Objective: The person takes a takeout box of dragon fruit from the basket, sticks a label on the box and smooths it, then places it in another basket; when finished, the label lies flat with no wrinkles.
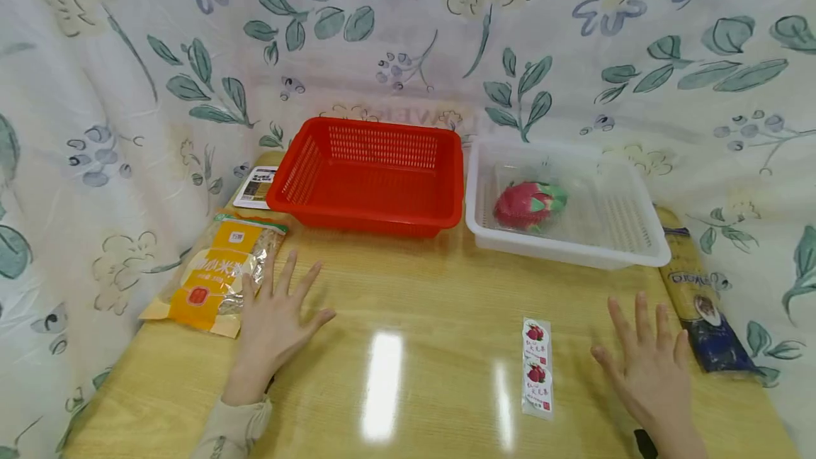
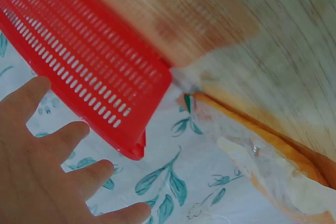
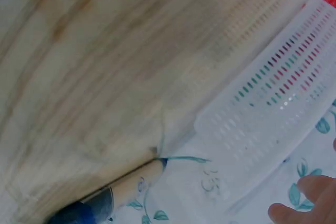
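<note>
My left hand [image 1: 274, 324] has its fingers straight and widely spread, with nothing in their hold; they overlap the right edge of the orange-and-clear bag of grain [image 1: 219, 271] in the head view, and contact with it cannot be confirmed. My right hand [image 1: 653, 367] is likewise spread and bare, between the dragon fruit sticker strip [image 1: 537, 368] and the long yellow-and-blue packet [image 1: 704, 303], apart from the strip. I judge both palms placed wide so that the middle of the table [image 1: 440, 296] is unobstructed.

The bag lies flat at the left, near the red basket [image 1: 363, 224]; being soft, it would probably not stand unaided. The strip lies printed side up, lengthwise near to far, so its two labels are legible to me. The long packet lies along the right edge, probably for want of width elsewhere.

At the far side, the dragon fruit [image 1: 525, 205] rests on its side in the left part of the white basket [image 1: 567, 255]; the walls would likely check any roll. The red basket stands just left of it, with no contents seen. A small packet [image 1: 256, 188] lies partly hidden behind the red basket's left end.
</note>
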A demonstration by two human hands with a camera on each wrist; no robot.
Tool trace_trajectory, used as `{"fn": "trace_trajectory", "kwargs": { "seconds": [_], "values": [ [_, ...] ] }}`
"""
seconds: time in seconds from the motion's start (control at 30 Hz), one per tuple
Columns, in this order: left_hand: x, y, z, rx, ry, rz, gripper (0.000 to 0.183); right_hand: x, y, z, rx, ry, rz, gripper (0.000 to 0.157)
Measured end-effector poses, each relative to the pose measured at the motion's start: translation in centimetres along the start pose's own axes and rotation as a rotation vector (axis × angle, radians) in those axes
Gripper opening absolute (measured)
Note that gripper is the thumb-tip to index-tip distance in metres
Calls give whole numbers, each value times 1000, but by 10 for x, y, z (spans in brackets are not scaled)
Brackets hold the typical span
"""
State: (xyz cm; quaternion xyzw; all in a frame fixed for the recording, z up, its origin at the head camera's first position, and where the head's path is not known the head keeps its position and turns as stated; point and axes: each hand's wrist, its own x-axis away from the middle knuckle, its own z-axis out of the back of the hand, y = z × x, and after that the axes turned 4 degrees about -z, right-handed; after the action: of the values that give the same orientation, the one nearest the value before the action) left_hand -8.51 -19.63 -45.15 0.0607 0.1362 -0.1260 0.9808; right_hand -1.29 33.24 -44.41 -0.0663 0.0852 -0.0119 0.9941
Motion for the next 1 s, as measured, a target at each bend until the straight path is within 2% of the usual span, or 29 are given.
{"fn": "trace_trajectory", "kwargs": {
  "seconds": [0.17,0.37,0.67,0.83,1.0],
  "values": [
    [-3,-2,0,1,33,-6,78,-2,1,-3,2,-7,-3,73],
    [-4,-1,7,16,41,-11,78,-3,0,1,-35,16,-13,74],
    [-7,6,13,40,-10,5,79,-12,-3,8,-69,19,-12,73],
    [-23,15,17,120,-15,7,77,-28,-5,11,-104,37,-4,72],
    [-49,38,27,240,-81,-14,76,-54,-9,13,-159,63,16,72]
  ]
}}
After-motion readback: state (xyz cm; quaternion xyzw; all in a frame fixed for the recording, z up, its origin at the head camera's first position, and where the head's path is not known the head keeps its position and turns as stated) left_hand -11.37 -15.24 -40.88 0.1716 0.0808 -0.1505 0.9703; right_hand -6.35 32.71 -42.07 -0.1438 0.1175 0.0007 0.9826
